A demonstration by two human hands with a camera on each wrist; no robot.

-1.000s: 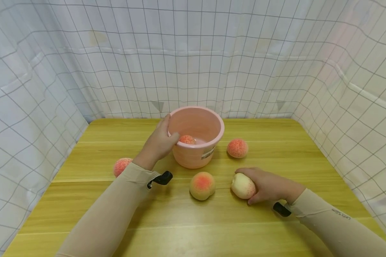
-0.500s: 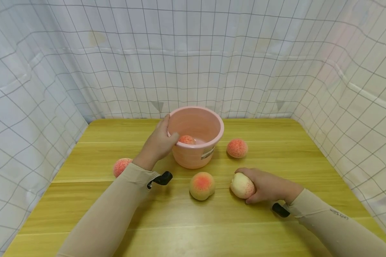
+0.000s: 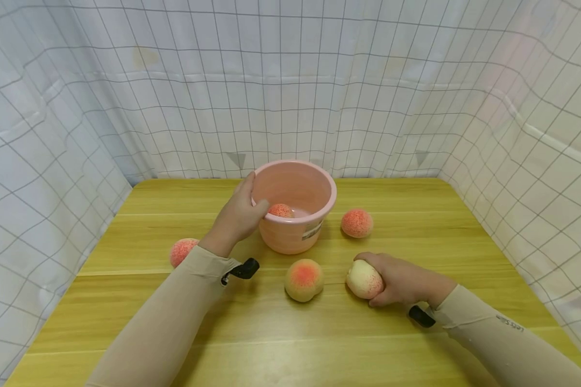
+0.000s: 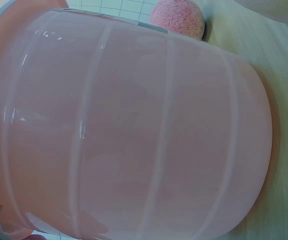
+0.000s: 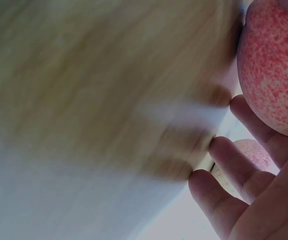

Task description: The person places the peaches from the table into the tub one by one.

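A pink plastic bucket (image 3: 290,236) stands on the table, its wall filling most of the left wrist view. My left hand (image 3: 237,215) grips the left side of its rim, thumb over the near edge. Inside the bucket lies a red-speckled peach (image 3: 281,210). To the right, my right hand (image 3: 402,279) holds a pale peach (image 3: 364,280) with a pink-speckled side, low at the table. In the right wrist view several fingertips touch the tabletop beside that speckled peach (image 5: 273,70). Between the hands sits a yellow peach (image 3: 304,280) with a red top.
A red-speckled peach (image 3: 356,223) lies right of the bucket. Another reddish peach (image 3: 183,251) is partly hidden behind the left forearm. The wooden table (image 3: 290,344) is bordered at the back and sides by a white gridded curtain (image 3: 290,97).
My right hand has shifted very slightly left with the pale peach, which has turned a little. My left hand and the bucket stay practically still.
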